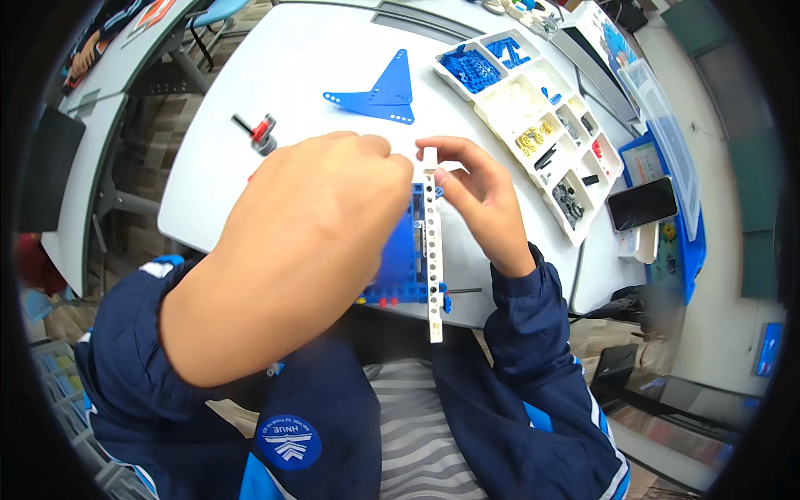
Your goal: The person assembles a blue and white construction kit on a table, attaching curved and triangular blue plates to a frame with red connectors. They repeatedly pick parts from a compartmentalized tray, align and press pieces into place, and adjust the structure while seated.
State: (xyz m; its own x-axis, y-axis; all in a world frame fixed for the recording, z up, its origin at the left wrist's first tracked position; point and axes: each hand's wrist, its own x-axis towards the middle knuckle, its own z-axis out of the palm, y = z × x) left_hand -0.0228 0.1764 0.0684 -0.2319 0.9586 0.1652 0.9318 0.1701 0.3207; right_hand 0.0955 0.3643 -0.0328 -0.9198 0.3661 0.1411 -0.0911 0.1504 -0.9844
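In front of me stands a building-brick model with a long white beam (pixel 432 250) full of holes on its right side and a blue panel (pixel 397 257) beside it. My right hand (pixel 485 198) grips the far end of the white beam, thumb and index finger bent around it. Over the model's left part my left hand (pixel 321 204) is closed, its back turned up. Whatever the left fingers hold is hidden beneath them. A thin dark axle (pixel 465 291) sticks out to the right of the model's near end.
Two overlapping blue triangular panels (pixel 385 98) lie on the white table (pixel 287 62). At far left is a small red, grey and black assembly (pixel 260 135). A compartmented parts tray (pixel 504 98) sits at right, with a phone (pixel 642 204) near a blue bin (pixel 696 250).
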